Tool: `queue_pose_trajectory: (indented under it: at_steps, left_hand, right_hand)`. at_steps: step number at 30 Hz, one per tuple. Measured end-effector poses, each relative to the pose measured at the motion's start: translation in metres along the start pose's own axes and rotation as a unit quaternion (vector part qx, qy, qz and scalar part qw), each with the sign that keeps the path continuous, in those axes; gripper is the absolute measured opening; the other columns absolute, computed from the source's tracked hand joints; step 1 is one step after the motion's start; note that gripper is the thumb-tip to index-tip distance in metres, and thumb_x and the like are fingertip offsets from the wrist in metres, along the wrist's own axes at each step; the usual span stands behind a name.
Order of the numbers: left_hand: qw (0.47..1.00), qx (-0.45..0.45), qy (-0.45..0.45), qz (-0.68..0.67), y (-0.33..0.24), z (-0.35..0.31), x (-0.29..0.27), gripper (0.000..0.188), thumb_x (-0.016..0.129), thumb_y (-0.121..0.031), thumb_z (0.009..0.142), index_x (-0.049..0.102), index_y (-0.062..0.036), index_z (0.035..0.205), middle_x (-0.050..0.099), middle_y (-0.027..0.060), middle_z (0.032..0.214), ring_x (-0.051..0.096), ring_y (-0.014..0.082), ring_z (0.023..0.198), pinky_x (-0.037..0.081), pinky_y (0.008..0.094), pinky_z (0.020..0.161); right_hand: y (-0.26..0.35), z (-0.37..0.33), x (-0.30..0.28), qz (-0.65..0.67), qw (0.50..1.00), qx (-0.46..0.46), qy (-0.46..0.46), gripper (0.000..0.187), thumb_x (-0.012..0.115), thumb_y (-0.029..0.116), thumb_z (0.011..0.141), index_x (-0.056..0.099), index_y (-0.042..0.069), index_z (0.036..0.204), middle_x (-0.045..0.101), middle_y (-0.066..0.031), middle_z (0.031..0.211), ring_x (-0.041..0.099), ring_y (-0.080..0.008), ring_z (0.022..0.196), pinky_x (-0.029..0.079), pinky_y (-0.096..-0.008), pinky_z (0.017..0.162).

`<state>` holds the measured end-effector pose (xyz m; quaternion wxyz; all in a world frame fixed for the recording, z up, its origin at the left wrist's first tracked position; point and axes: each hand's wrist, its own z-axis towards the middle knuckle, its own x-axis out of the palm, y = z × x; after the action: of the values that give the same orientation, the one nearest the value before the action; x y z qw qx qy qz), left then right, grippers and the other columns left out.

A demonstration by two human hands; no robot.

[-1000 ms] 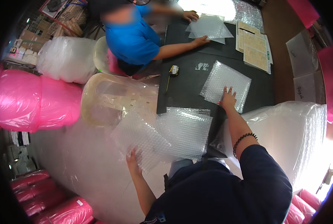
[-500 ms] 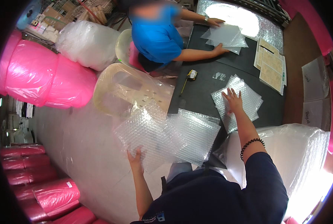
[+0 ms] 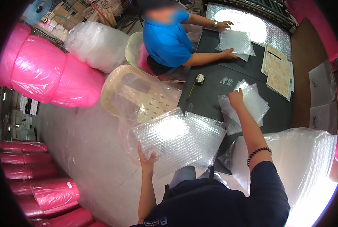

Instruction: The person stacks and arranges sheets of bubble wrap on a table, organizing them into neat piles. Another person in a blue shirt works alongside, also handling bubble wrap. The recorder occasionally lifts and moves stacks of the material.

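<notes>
My left hand (image 3: 147, 162) grips the lower left edge of a clear bubble wrap sheet (image 3: 165, 134), thumb and fingers at its border. That sheet tilts up and catches the light, overlapping another bubble wrap sheet (image 3: 210, 138) that lies at the table's near edge. Over a fanned pile of bubble wrap sheets (image 3: 257, 104) on the dark table (image 3: 205, 100), my right hand (image 3: 236, 99) is closed, pinching at the upper part of the pile. The fingertips are partly hidden by the hand itself.
Across the table a co-worker in blue handles more bubble wrap sheets (image 3: 235, 42). A tape measure (image 3: 199, 79), a small clear plastic piece (image 3: 226, 81) and papers with a pen (image 3: 278, 73) lie there. A beige plastic chair (image 3: 114, 90) stands left; a large plastic-wrapped bundle (image 3: 282, 151) sits right.
My right hand has gone from spread flat on the pile to closed, the pile's sheets now fanned differently. My left hand has moved slightly right, turning its sheet. The co-worker's sheets have been straightened.
</notes>
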<state>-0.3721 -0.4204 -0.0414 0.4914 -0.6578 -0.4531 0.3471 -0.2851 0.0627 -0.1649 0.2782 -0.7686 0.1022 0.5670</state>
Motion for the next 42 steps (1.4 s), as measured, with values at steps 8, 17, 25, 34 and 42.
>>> queue_pose_trajectory:
  at_steps: [8,17,25,34,42]
  left_hand:
    - [0.970,-0.125,0.166,-0.125,0.009,0.038,0.026,0.052,0.061,-0.011,0.084,0.041,-0.0055,0.132,0.050,0.0110,0.123,0.045,0.0199,0.114,0.039,0.0336,0.094]
    - [0.929,0.030,0.351,0.118,-0.010,0.059,0.096,0.082,0.070,-0.005,0.073,0.022,-0.0102,0.139,0.047,0.0122,0.123,0.048,0.0182,0.112,0.042,0.0342,0.091]
    - [0.875,0.067,0.110,0.466,0.103,0.075,0.073,0.090,0.075,-0.025,0.070,0.019,0.0033,0.135,0.035,0.0171,0.132,0.036,0.0272,0.122,0.029,0.0390,0.102]
    - [0.972,0.008,0.180,0.150,0.106,0.068,0.065,0.096,0.079,-0.034,0.065,0.023,0.0031,0.133,0.035,0.0213,0.132,0.037,0.0278,0.121,0.032,0.0345,0.100]
    - [0.819,0.205,0.080,0.530,0.083,0.067,0.089,0.084,0.075,-0.026,0.064,0.032,-0.0097,0.134,0.034,0.0219,0.135,0.039,0.0339,0.120,0.030,0.0505,0.098]
  right_hand:
    - [0.051,-0.147,-0.214,0.377,0.781,0.122,-0.482,0.060,0.057,-0.003,0.061,0.059,0.018,0.118,0.058,-0.0119,0.115,0.058,-0.0248,0.085,0.046,-0.0334,0.066]
    - [0.161,-0.244,-0.118,0.483,0.846,0.076,-0.215,0.096,0.081,0.034,0.059,0.030,-0.002,0.132,0.031,-0.0245,0.134,0.032,-0.0416,0.123,0.026,-0.0467,0.101]
    - [0.128,-0.218,0.055,0.632,0.702,0.277,0.176,0.098,0.084,0.024,0.056,0.029,0.002,0.133,0.038,-0.0209,0.130,0.042,-0.0314,0.117,0.040,-0.0389,0.092]
    - [0.175,-0.189,0.070,0.728,0.601,0.311,0.112,0.115,0.083,0.040,0.054,0.015,0.001,0.138,0.032,-0.0255,0.134,0.038,-0.0356,0.122,0.034,-0.0391,0.101]
    - [0.064,-0.090,0.009,0.357,0.839,0.397,-0.109,0.091,0.071,0.039,0.071,0.022,0.001,0.137,0.020,-0.0299,0.138,0.030,-0.0446,0.122,0.033,-0.0494,0.098]
